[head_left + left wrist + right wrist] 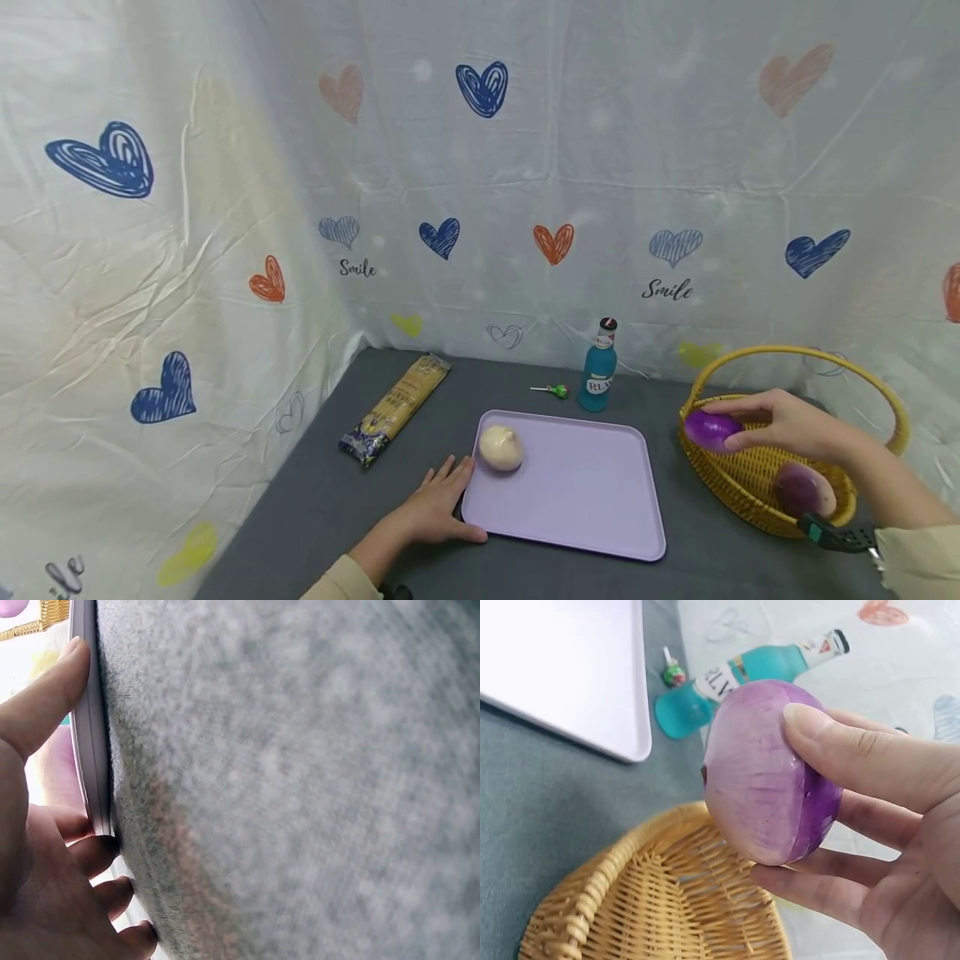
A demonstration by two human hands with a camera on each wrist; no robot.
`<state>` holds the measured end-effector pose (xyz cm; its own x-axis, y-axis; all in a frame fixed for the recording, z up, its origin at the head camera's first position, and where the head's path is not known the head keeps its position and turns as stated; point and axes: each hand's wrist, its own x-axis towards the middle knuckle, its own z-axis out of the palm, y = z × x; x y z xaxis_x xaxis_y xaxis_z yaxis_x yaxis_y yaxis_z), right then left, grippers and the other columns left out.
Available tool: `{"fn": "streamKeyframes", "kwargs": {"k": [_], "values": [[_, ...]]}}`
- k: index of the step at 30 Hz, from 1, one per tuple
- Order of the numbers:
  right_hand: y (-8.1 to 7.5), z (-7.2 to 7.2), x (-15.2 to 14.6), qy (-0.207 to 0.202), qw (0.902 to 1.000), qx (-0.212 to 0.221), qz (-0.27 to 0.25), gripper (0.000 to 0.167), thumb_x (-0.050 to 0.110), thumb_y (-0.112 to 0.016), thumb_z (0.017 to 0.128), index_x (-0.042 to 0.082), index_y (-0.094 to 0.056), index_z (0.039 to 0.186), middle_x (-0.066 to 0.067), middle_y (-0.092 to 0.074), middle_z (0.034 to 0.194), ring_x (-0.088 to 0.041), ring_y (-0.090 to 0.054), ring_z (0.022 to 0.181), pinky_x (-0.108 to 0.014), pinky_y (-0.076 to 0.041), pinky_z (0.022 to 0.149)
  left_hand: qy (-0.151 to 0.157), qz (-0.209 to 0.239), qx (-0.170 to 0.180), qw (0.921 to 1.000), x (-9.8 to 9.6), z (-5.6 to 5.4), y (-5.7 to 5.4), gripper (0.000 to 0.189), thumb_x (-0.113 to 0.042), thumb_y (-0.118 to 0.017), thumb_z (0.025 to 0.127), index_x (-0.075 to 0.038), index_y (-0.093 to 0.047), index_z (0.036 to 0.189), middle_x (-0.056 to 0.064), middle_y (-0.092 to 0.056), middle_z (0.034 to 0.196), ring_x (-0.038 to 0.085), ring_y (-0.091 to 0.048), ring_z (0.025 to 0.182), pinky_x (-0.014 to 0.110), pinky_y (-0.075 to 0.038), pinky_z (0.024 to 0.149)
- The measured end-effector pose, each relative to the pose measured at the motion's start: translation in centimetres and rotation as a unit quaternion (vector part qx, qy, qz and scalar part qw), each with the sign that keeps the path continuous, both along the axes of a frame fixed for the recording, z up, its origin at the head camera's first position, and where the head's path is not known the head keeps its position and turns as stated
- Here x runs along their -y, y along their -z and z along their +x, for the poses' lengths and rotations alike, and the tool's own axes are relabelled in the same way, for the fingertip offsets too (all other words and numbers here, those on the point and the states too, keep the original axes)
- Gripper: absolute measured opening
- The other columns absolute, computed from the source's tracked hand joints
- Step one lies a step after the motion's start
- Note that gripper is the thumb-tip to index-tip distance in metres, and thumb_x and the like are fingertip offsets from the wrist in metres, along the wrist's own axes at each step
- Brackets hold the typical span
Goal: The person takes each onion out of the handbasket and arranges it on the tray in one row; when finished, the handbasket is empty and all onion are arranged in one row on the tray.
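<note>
My right hand (787,423) grips a glossy purple onion (761,772) between thumb and fingers, over the far left part of a yellow wicker basket (720,477). Lower in that basket lies a rounded purple item with a pale end (804,490). My left hand (442,508), fingers spread, touches the left edge of a lilac tray (581,492). In the left wrist view, the thumb (71,671) lies along the tray's rim. A cream-coloured bulb with a small pointed tip (501,448) sits on the tray near its far left corner, close to my left fingertips.
Behind the tray stand a blue bottle (598,371) and, left of it, a small green-and-red lollipop (558,391). A long yellow packet (396,407) lies at the back left of the grey table (315,483). The basket's tall handle (787,350) arches around the right arm.
</note>
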<state>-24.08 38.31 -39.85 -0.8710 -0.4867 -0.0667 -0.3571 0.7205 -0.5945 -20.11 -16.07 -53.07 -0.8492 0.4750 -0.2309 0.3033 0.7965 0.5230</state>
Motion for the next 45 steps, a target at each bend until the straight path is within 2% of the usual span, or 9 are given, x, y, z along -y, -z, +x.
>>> {"fn": "streamKeyframes", "kwargs": {"k": [9, 16, 23, 35, 45], "values": [[-0.1, -0.4, 0.7, -0.022, 0.9993, -0.014, -0.026, 0.048, 0.025, -0.075, 0.092, 0.014, -0.065, 0.137, -0.018, -0.068, 0.131, 0.002, -0.065, 0.103, -0.021, -0.056, 0.078, -0.002, -0.001, 0.002, 1.0, 0.0, -0.1, 0.0, 0.118, -0.062, -0.078, 0.077, -0.005, -0.019, 0.161, 0.012, -0.018, 0.169, 0.039, -0.009, 0.156, 0.065, -0.01, 0.122], [0.2, -0.3, 0.8, -0.007, 0.9994, -0.02, -0.026, 0.047, 0.027, -0.075, 0.092, 0.018, -0.066, 0.136, -0.013, -0.07, 0.129, 0.002, -0.065, 0.102, -0.021, -0.055, 0.079, 0.002, 0.0, 0.001, 1.0, 0.0, -0.3, 0.0, 0.119, -0.064, -0.078, 0.077, -0.005, -0.018, 0.161, 0.012, -0.018, 0.169, 0.039, -0.008, 0.156, 0.065, -0.01, 0.122], [0.3, -0.1, 1.5, -0.008, 0.9988, -0.033, -0.034, 0.047, 0.028, -0.076, 0.091, 0.017, -0.066, 0.136, -0.017, -0.068, 0.131, 0.002, -0.066, 0.103, -0.022, -0.055, 0.08, 0.006, -0.005, -0.01, 0.9999, -0.1, -0.4, 0.3, 0.119, -0.065, -0.077, 0.077, -0.005, -0.017, 0.162, 0.012, -0.017, 0.169, 0.038, -0.008, 0.156, 0.065, -0.01, 0.122], [0.2, -0.4, 2.9, 0.008, 0.999, -0.006, -0.044, 0.051, 0.029, -0.076, 0.091, 0.016, -0.064, 0.138, -0.02, -0.064, 0.135, -0.003, -0.068, 0.099, -0.023, -0.056, 0.079, 0.002, -0.003, -0.008, 1.0, 0.1, -0.2, 0.6, 0.12, -0.065, -0.077, 0.077, -0.005, -0.017, 0.162, 0.012, -0.017, 0.169, 0.039, -0.009, 0.156, 0.065, -0.009, 0.122], [0.5, -0.5, 4.0, -0.001, 0.9984, -0.028, -0.05, 0.051, 0.03, -0.078, 0.088, 0.018, -0.066, 0.136, -0.019, -0.064, 0.137, -0.001, -0.067, 0.102, -0.023, -0.057, 0.08, 0.001, -0.007, -0.007, 0.9999, 0.1, -0.2, 0.7, 0.12, -0.066, -0.076, 0.077, -0.006, -0.017, 0.162, 0.011, -0.017, 0.169, 0.038, -0.009, 0.156, 0.065, -0.01, 0.122]]}}
